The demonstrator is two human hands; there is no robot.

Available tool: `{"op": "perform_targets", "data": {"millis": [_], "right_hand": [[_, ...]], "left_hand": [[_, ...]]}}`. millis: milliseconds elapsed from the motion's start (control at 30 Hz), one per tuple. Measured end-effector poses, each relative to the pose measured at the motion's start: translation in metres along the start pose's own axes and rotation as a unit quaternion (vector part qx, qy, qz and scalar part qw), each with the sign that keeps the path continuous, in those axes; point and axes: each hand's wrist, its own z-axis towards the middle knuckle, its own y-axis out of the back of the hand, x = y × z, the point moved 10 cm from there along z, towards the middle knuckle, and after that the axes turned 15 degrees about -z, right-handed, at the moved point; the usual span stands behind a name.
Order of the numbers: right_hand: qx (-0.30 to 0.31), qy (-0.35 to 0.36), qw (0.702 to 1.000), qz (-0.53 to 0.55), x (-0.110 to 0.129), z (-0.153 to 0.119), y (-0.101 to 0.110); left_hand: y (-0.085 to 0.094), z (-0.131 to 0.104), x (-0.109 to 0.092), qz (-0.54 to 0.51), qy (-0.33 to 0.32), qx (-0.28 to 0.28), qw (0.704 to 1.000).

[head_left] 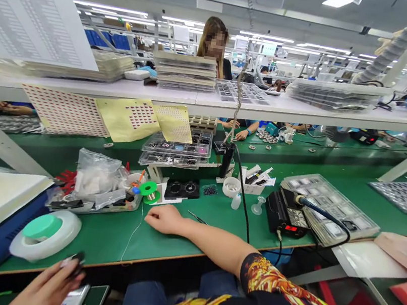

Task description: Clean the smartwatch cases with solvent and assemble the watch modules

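Observation:
At the lower left, just off the table's front edge, my left hand [51,285] is closed round a small dark object [75,263], blurred by motion. My right hand [165,219] rests on the green mat [158,248] with its fingers curled; what they hold, if anything, is hidden. A green spool of solder wire [149,192] stands just behind the right hand, and a thin wire runs from there down the mat. Tweezers [197,218] lie beyond my right forearm. To the left sits a white ring-shaped roll [66,239] with a turquoise piece in it.
A parts tray [130,203] with plastic bags stands behind at left, beside a blue bin [31,213]. A black soldering station [274,214] and a clear component tray [355,211] are at right. A shelf [173,101] crosses above. A person [225,69] is behind it.

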Motion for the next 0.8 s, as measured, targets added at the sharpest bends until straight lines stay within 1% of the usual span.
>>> {"op": "perform_targets", "data": {"millis": [33,67,133,200,267,333,400,433,500,600,700,800], "right_hand": [[-0.014,-0.014,1.000,0.016,-0.002,0.001,0.011],[-0.031,-0.024,0.999,0.025,-0.003,0.002,0.025],[-0.061,-0.039,0.997,0.037,-0.007,0.001,0.056],[-0.087,-0.045,0.994,0.058,-0.014,-0.003,0.085],[-0.106,-0.045,0.989,0.096,-0.026,-0.009,0.110],[-0.121,-0.044,0.984,0.123,-0.043,-0.017,0.127],[-0.138,-0.049,0.981,0.129,-0.060,-0.024,0.137],[-0.147,-0.049,0.980,0.128,-0.067,-0.028,0.141],[-0.173,-0.042,0.976,0.127,-0.076,-0.034,0.147],[-0.226,-0.047,0.967,0.108,-0.085,-0.043,0.154],[-0.255,-0.076,0.963,0.047,-0.092,-0.047,0.156],[-0.262,-0.092,0.960,-0.014,-0.096,-0.048,0.155]], "left_hand": [[-0.018,0.003,0.004,-0.050,-0.002,0.030,0.998],[-0.044,0.007,0.007,-0.084,0.002,0.073,0.994],[-0.105,0.015,0.006,-0.111,0.006,0.160,0.981],[-0.168,0.020,-0.002,-0.124,0.005,0.241,0.963],[-0.222,0.023,-0.009,-0.121,0.017,0.316,0.941],[-0.267,0.024,-0.014,-0.105,0.036,0.385,0.916],[-0.302,0.026,-0.016,-0.081,0.060,0.446,0.889],[-0.316,0.027,-0.016,-0.067,0.071,0.469,0.878],[-0.338,0.031,-0.016,-0.041,0.084,0.506,0.857],[-0.359,0.036,-0.013,-0.024,0.092,0.540,0.836],[-0.364,0.041,-0.010,-0.049,0.093,0.544,0.833],[-0.359,0.045,-0.008,-0.086,0.087,0.531,0.838]]}}
